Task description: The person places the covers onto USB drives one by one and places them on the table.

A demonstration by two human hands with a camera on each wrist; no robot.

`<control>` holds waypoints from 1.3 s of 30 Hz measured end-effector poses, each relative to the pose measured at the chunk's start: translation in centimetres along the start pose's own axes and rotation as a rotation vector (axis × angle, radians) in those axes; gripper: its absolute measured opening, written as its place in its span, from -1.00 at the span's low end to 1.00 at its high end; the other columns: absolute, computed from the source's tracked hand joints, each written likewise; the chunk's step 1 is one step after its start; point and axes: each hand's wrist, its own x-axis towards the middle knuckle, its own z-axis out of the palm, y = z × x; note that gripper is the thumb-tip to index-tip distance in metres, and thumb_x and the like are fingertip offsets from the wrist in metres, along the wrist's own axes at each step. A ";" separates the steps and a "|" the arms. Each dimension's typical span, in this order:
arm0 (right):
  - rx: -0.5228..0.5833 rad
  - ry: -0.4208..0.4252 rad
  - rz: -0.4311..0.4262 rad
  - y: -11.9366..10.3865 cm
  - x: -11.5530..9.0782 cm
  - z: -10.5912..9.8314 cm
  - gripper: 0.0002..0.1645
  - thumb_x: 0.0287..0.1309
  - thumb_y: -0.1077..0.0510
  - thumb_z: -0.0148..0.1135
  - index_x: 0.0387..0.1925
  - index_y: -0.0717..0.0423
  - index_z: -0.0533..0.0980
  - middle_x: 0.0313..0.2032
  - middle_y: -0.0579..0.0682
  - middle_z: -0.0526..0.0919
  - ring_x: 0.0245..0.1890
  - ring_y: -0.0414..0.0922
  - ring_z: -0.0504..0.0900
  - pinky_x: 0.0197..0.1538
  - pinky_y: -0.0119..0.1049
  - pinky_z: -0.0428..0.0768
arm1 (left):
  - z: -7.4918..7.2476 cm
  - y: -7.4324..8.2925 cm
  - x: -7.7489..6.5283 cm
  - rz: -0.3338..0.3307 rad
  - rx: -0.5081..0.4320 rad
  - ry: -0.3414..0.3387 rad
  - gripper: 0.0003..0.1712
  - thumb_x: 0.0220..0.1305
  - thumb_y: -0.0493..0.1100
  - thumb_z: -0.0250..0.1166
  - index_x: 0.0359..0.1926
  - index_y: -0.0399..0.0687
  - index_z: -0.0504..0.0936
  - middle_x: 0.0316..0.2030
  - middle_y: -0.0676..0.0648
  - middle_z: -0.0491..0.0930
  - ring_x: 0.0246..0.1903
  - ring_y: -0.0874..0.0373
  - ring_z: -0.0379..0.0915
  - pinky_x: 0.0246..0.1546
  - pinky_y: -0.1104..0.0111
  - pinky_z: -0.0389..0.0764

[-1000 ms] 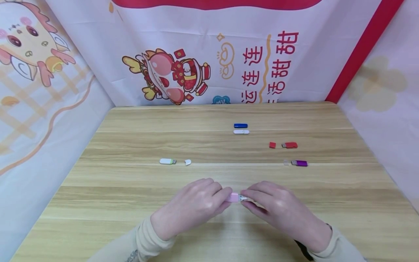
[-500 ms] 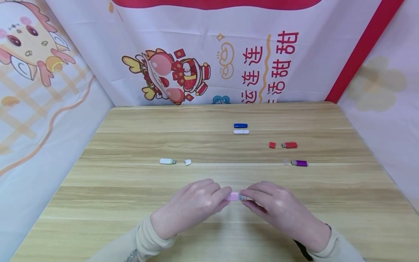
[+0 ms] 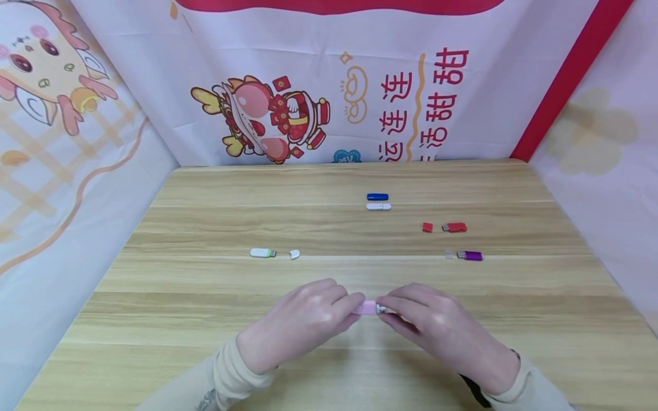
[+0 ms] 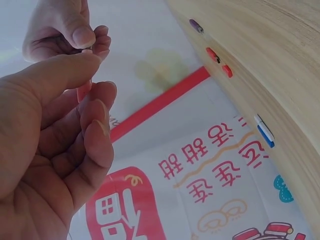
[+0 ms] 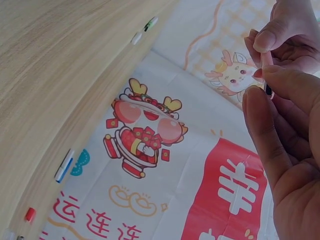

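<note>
My left hand [image 3: 303, 325] pinches a pink USB stick [image 3: 367, 308] between thumb and fingers, low over the front middle of the table. The right hand [image 3: 437, 325] pinches the stick's other end, where a small silvery connector part [image 3: 381, 309] shows at the fingertips. Both hands meet around this one small thing, and their fingers hide much of it. From the right wrist, a dark bit with a pale edge [image 5: 269, 91] appears between the right thumb and fingers, below the pink part [image 5: 265, 60].
On the wooden table [image 3: 180, 308] lie a white-green USB stick [image 3: 262, 253] and its white cap [image 3: 295, 254]. Farther back are a blue stick [image 3: 377, 197] and a white stick [image 3: 378, 206]. A red stick [image 3: 454, 227], red cap [image 3: 427, 227], purple stick [image 3: 470, 256] and clear cap [image 3: 449, 255] lie right.
Less of the silvery connector shows between the pink part and my right fingertips. The pink part has shifted very slightly right; both hands otherwise stay nearly still.
</note>
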 end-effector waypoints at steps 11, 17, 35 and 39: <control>0.007 0.005 -0.033 0.0 0.2 -0.1 -0.50 0.48 -0.04 -0.03 -0.23 0.21 0.70 -0.32 -0.05 0.71 -0.36 -0.19 0.69 -0.24 -0.42 0.67 | -0.2 -0.1 0.2 0.016 0.015 0.021 -0.86 0.24 -0.16 0.41 -0.24 -0.13 0.72 -0.51 0.06 0.58 -0.57 0.29 0.35 -0.53 0.56 0.42; 0.010 -0.004 -0.036 0.0 0.4 -0.3 -0.48 0.49 -0.05 -0.07 -0.23 0.21 0.70 -0.31 -0.04 0.72 -0.34 -0.19 0.70 -0.23 -0.40 0.67 | -0.2 -0.1 0.4 0.033 0.013 0.019 -0.86 0.25 -0.17 0.40 -0.24 -0.16 0.72 -0.52 0.06 0.56 -0.57 0.28 0.35 -0.53 0.55 0.43; -0.016 0.010 -0.075 0.1 0.7 -0.6 -0.48 0.48 -0.03 -0.07 -0.22 0.24 0.70 -0.31 -0.01 0.72 -0.34 -0.15 0.71 -0.24 -0.37 0.68 | -0.4 -0.3 0.8 0.066 0.034 0.023 -0.85 0.27 -0.16 0.39 -0.25 -0.17 0.70 -0.50 0.05 0.59 -0.56 0.28 0.36 -0.51 0.56 0.43; -0.019 0.002 -0.074 0.0 0.8 -0.6 -0.46 0.48 -0.04 -0.08 -0.22 0.24 0.71 -0.31 -0.01 0.72 -0.34 -0.15 0.71 -0.24 -0.38 0.67 | -0.4 -0.4 0.9 0.102 0.083 0.054 -0.85 0.25 -0.15 0.42 -0.28 -0.14 0.67 -0.54 0.07 0.55 -0.59 0.29 0.33 -0.53 0.60 0.38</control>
